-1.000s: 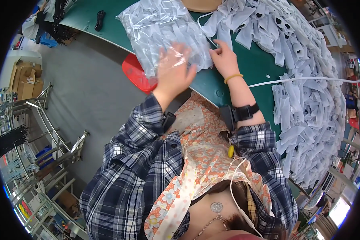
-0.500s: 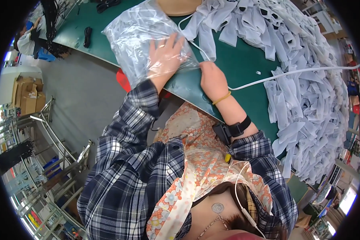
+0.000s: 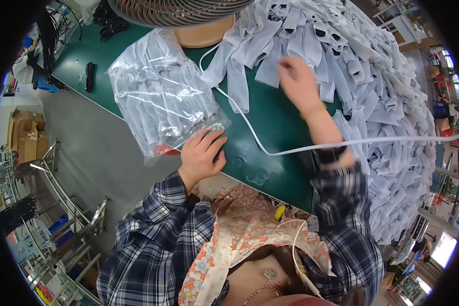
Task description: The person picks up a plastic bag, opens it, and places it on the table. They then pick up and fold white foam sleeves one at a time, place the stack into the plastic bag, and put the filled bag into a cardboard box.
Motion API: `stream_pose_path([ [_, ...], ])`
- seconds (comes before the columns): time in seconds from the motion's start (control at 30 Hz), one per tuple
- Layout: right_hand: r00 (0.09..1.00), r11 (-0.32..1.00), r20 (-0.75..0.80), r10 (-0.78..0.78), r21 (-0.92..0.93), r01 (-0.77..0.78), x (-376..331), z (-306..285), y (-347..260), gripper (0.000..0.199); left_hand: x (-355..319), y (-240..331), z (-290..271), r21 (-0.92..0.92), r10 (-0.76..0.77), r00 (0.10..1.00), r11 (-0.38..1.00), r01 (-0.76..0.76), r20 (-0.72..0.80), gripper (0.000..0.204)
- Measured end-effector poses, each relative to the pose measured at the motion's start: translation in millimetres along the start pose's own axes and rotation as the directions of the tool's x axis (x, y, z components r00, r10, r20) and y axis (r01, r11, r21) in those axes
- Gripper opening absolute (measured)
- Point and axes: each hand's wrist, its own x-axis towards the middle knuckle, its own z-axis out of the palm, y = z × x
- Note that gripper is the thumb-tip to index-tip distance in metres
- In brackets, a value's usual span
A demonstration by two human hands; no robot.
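A large clear plastic bag [image 3: 163, 97], packed with frosted white sleeves, lies at the table's left edge, its lower end overhanging. My left hand [image 3: 203, 155] rests by the bag's near corner, fingers apart, touching the edge of the plastic and the tabletop. Raised over the green table [image 3: 260, 176], my right hand [image 3: 300, 84] is nearest the heap of loose frosted white sleeves [image 3: 398, 122]. Its fingers look bent and are smeared by motion, so what they hold, if anything, cannot be made out.
A round fan [image 3: 178, 11] on a tan base [image 3: 204, 35] stands at the far side. Its white cable [image 3: 352, 145] crosses the table to the right. Black coiled cables [image 3: 90, 76] lie at the far left. Something red [image 3: 167, 150] shows under the bag. Metal racks [image 3: 71, 194] stand left.
My right hand has left the bag and moved up and right toward the sleeves. My left hand has slid from on top of the bag to its near corner. The fan has come into view.
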Motion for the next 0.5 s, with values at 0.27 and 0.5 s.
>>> stream_pose_path([
  [0.27, 0.984, 0.891, 0.164, -0.066, -0.435, 0.132, 36, 76, -15, 0.037, -2, 7, 0, 0.013, -0.079, 0.996, 0.997, 0.078, 0.044, 0.032],
  [0.5, 0.949, 0.883, 0.309, -0.063, -0.426, 0.197, -64, -8, -9, 0.035, 2, 0, 4, 0.06, -0.019, 1.0, 0.998, 0.02, -0.006, 0.031],
])
